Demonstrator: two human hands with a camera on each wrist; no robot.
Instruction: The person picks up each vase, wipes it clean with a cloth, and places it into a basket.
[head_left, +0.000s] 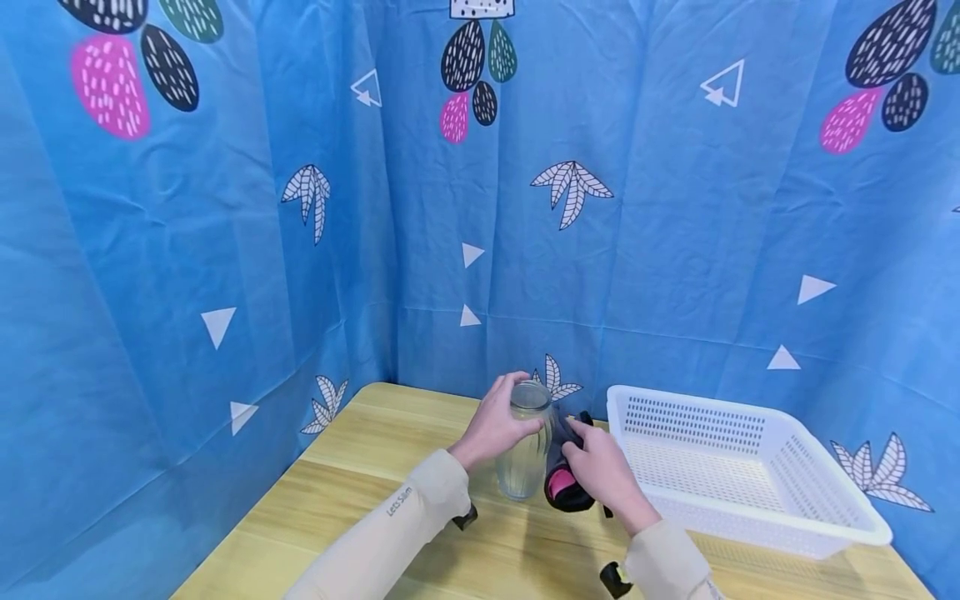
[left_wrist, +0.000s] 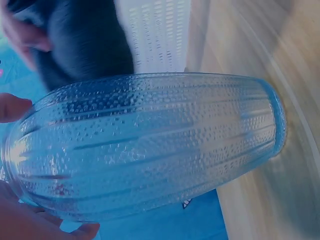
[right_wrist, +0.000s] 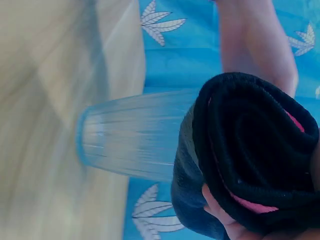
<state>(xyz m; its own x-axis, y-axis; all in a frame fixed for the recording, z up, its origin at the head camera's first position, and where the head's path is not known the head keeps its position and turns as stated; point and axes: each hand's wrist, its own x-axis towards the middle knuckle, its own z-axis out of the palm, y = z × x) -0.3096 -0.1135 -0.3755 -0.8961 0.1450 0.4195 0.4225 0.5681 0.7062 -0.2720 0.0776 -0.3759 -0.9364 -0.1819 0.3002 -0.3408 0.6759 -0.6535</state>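
A clear ribbed glass vase (head_left: 522, 467) stands upright on the wooden table, with fine bumps over its side in the left wrist view. My left hand (head_left: 495, 427) grips it near the rim, thumb on one side and fingers round the other. Just right of the vase, my right hand (head_left: 602, 468) holds a rolled bundle of dark fabric (right_wrist: 260, 145) with pink showing between its layers. The right wrist view looks at the rolled end, and fingers (right_wrist: 217, 207) curl against its side. In that view the bundle overlaps the upper part of the vase.
A white perforated plastic basket (head_left: 720, 521) sits on the table to the right of my right hand. Behind the wooden table (head_left: 375, 433) and along its left hangs a blue patterned curtain (head_left: 525, 250). Small black devices (head_left: 615, 579) sit at my wrists.
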